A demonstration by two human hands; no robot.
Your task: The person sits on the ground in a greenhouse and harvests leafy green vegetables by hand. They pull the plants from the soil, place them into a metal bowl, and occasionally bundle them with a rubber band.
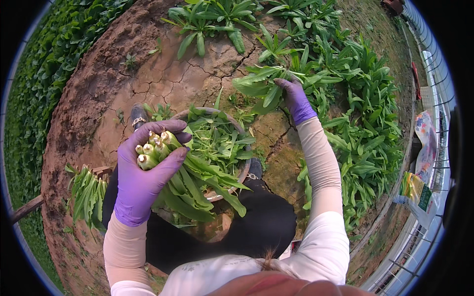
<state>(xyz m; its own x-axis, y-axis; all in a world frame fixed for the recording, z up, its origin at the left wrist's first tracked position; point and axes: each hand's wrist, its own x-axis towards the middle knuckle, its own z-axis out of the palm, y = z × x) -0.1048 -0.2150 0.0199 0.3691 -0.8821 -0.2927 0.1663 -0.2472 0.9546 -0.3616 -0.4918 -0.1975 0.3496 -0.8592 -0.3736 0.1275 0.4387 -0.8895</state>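
My left hand [148,174], in a purple glove, grips a bundle of leafy green stalks [189,185]. Their pale cut ends point up between thumb and fingers, and the long leaves hang down over the basin and my lap. Out to the right, my right hand [294,92], also gloved, has its fingers closed around a leafy green plant [255,87] at the edge of the growing row. Whether its root is still in the soil is hidden. Between my feet stands a round basin [242,174] holding loose green leaves [218,140].
Leafy plants [359,140] grow thickly along the right and at the top. Another bundle of cut greens [89,196] rests on the soil at left. A dense green crop [48,59] lines the far left. Plastic packets [418,192] lie by a wire fence [442,144] at right.
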